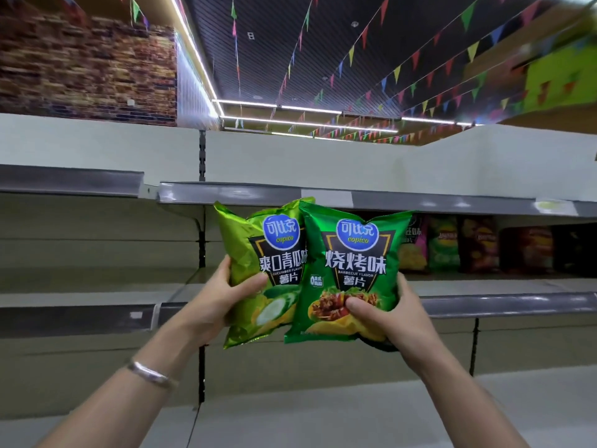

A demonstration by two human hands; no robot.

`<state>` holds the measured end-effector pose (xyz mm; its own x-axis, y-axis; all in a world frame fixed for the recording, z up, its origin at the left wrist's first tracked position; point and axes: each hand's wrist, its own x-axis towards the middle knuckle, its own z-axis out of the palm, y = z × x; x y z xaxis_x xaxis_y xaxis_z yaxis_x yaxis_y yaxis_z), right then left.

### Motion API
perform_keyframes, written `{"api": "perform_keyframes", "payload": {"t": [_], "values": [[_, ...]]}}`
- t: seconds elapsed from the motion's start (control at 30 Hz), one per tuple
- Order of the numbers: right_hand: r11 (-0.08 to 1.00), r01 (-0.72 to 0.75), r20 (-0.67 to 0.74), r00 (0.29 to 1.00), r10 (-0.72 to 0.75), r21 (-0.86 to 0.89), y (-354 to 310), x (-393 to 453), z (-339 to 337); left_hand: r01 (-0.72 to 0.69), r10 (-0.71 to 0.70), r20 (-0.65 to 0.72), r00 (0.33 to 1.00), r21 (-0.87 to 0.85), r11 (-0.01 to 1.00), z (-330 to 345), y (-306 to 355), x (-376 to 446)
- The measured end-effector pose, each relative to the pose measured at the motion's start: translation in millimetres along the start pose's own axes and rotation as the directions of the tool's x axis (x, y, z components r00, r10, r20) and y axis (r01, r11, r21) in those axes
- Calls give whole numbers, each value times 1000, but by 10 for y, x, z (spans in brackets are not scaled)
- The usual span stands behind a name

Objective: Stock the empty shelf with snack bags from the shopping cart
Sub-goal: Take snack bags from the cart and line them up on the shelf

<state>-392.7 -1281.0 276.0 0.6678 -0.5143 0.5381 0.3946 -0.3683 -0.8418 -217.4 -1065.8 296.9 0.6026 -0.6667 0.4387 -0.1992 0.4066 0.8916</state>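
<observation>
Holding two bags up before the shelving, the person stood square to the racks in the head view. Left hand (226, 295) had thumb and fingers clamped round the lower side of the cucumber-flavour bag (258, 273); right hand (384, 313) pinched the barbecue-flavour bag (352, 273) low down, thumb across its front, the rest behind! The barbecue bag's edge overlapped the cucumber one, both upright in the air, neither resting on anything. A silver bracelet (151, 374) sat on the left wrist. Behind them the middle shelf (500, 303) carried a row of stocked bags (452, 245) along its back right stretch; its left part looked bare. Early going, I'd say: plenty of shelf unfilled, and the cart out of sight.
</observation>
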Motion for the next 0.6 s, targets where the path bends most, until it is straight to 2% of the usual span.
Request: {"api": "perform_keyframes", "payload": {"t": [0.1,0.17,0.37,0.5,0.6], "values": [[1000,13,4,1000,-13,-27,93,67,108,-51,50,-114,992,-4,999,-42,-61,143],[999,16,12,1000,-16,-33,139,101,119,-58,57,-130,990,-4,998,-140,-61,228],[1000,-27,79,996,27,5,175,204,-111,36,-35,-15,999,34,999,-429,-36,390],[989,-136,202,972,120,66,192,378,-235,81,-88,90,992,81,993,-500,20,488],[975,-207,261,948,180,83,229,494,-297,225,-228,116,967,36,974,-612,49,513]]}}
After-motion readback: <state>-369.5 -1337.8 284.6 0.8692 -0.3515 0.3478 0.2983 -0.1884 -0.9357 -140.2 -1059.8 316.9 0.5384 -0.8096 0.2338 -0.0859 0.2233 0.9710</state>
